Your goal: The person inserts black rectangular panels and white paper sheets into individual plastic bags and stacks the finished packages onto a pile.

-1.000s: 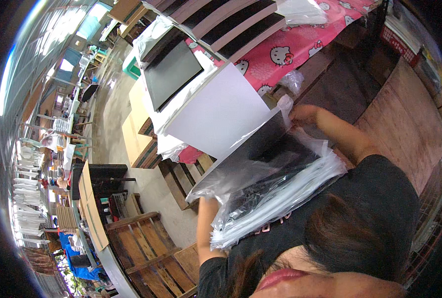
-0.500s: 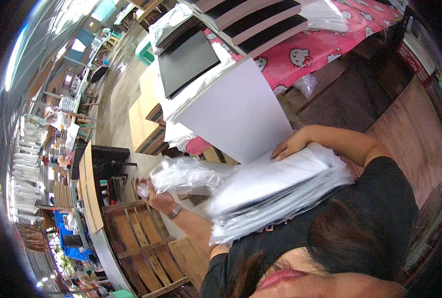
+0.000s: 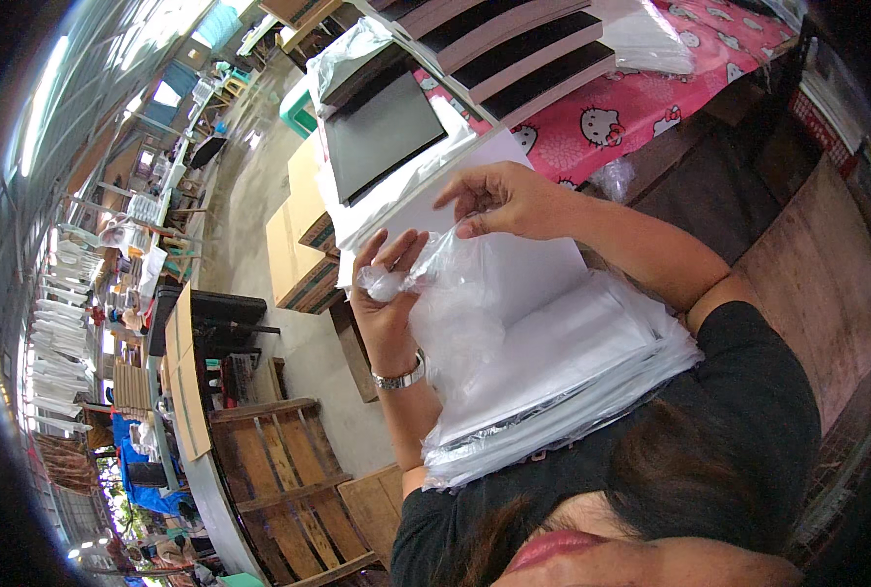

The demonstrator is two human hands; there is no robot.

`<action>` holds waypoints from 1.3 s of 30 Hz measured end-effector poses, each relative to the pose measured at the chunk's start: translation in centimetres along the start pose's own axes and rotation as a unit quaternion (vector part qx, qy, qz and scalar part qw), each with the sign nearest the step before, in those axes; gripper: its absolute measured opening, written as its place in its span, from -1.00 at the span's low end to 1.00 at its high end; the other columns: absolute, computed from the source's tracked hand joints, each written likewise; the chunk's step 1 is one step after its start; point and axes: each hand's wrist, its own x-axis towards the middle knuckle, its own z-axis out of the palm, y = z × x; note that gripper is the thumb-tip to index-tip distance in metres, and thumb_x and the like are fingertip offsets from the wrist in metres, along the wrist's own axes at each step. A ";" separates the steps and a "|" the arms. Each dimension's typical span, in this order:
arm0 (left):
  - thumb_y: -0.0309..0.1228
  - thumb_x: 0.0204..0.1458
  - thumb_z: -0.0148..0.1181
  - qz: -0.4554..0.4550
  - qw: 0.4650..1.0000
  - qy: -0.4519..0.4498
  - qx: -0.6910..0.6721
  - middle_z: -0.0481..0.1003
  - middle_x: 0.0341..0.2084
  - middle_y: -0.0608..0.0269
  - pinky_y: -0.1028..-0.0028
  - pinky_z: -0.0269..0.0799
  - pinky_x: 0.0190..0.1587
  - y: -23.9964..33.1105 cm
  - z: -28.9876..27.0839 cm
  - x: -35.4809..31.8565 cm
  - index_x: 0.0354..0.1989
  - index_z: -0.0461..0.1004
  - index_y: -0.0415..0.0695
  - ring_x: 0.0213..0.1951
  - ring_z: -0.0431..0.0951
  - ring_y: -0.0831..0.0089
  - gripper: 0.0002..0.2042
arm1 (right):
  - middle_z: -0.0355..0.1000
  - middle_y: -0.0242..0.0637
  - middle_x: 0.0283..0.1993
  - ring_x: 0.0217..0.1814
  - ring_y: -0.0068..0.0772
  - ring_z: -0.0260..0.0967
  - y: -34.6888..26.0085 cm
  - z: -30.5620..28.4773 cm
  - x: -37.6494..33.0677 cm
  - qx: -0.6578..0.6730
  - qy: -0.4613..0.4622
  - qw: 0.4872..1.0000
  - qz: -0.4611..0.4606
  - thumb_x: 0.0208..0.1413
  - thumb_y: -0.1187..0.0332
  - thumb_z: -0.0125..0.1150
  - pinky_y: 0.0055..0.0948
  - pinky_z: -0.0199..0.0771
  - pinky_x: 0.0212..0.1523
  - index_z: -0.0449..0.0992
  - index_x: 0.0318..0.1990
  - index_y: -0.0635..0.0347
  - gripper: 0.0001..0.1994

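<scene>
Stack of white sheets in plastic sleeves rests against the chest. Above it, the left hand has its fingers closed around a bunched clear plastic bag, and the right hand pinches its top edge. Further out: white board, pink tablecloth.

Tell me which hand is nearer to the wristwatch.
Left. The wristwatch sits on the wrist just below the left hand. The right hand is higher up and apart from it, pinching the clear plastic bag.
</scene>
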 end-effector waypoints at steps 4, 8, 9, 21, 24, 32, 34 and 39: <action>-0.73 -0.22 0.23 -0.022 0.995 0.086 0.053 0.50 -0.44 0.24 0.52 0.53 -0.37 -0.2 0.4 0.1 0.04 0.28 -0.26 -0.32 0.55 0.44 -0.46 | 0.38 -0.42 -0.47 -0.37 -0.67 0.30 1.1 0.7 0.3 0.038 0.068 0.995 0.056 0.05 0.39 0.20 -0.61 0.33 -0.29 0.47 -0.32 0.28 -0.87; -0.67 -0.19 0.25 -0.049 0.995 0.084 0.028 0.36 -0.50 0.45 0.71 0.27 -0.52 -2.0 0.2 -0.3 -0.03 0.34 -0.25 -0.53 0.37 0.69 -0.54 | 0.43 -0.39 -0.45 -0.35 -0.64 0.35 1.2 1.5 0.9 -0.164 0.135 0.977 -0.002 0.09 0.38 0.15 -0.60 0.35 -0.26 0.48 -0.36 0.30 -0.86; -0.65 -0.17 0.24 -0.077 0.994 0.071 0.019 0.30 -0.48 0.49 0.75 0.21 -0.51 -2.3 0.7 -0.6 -0.04 0.37 -0.20 -0.55 0.28 0.73 -0.57 | 0.44 -0.39 -0.44 -0.34 -0.62 0.36 1.8 1.9 0.9 -0.168 0.169 0.969 -0.067 0.10 0.36 0.14 -0.60 0.36 -0.25 0.49 -0.34 0.30 -0.85; -0.73 -0.16 0.20 -0.053 0.992 0.043 0.110 0.43 -0.54 0.40 0.70 0.35 -0.51 -1.5 1.1 -2.5 0.16 0.23 -0.15 -0.48 0.47 0.64 -0.39 | 0.42 -0.34 -0.28 -0.18 -0.58 0.32 0.5 0.7 -0.8 -0.073 -0.028 0.987 0.139 -0.01 0.33 0.27 -0.52 0.33 -0.12 0.45 -0.21 0.26 -0.75; -0.74 -0.18 0.20 -0.058 0.988 0.056 0.129 0.42 -0.53 0.41 0.71 0.34 -0.51 -1.7 2.5 -2.2 0.14 0.26 -0.13 -0.48 0.47 0.65 -0.40 | 0.41 -0.37 -0.45 -0.36 -0.67 0.32 0.3 1.5 -0.9 -0.153 0.038 0.984 -0.077 0.00 0.37 0.26 -0.59 0.35 -0.29 0.47 -0.34 0.25 -0.85; -0.59 -0.20 0.34 -0.038 0.987 0.059 0.144 0.28 -0.54 0.52 0.75 0.29 -0.43 -3.5 3.1 -0.9 0.04 0.30 -0.17 -0.52 0.25 0.75 -0.45 | 0.38 -0.42 -0.44 -0.39 -0.68 0.29 2.2 -0.5 0.4 -0.139 0.039 0.988 0.062 -0.02 0.41 0.27 -0.64 0.29 -0.40 0.49 -0.45 0.27 -0.88; -0.54 -0.20 0.37 -0.050 0.991 0.066 0.108 0.25 -0.53 0.53 0.76 0.26 -0.44 -4.2 4.0 -0.6 0.01 0.30 -0.18 -0.52 0.20 0.77 -0.46 | 0.34 -0.47 -0.57 -0.55 -0.70 0.25 3.4 -0.1 1.2 -0.184 0.128 0.952 -0.209 0.00 0.42 0.25 -0.65 0.23 -0.55 0.50 -0.49 0.25 -0.88; -0.46 -0.09 0.30 -0.139 0.988 0.067 0.003 0.30 -0.40 0.45 0.73 0.21 -0.45 -4.1 4.6 -0.7 -0.15 0.37 -0.19 -0.43 0.24 0.75 -0.68 | 0.28 -0.54 -0.65 -0.70 -0.73 0.10 2.0 1.3 0.7 0.036 0.168 0.984 -0.049 0.03 0.40 0.23 -0.63 0.05 -0.70 0.51 -0.45 0.19 -0.91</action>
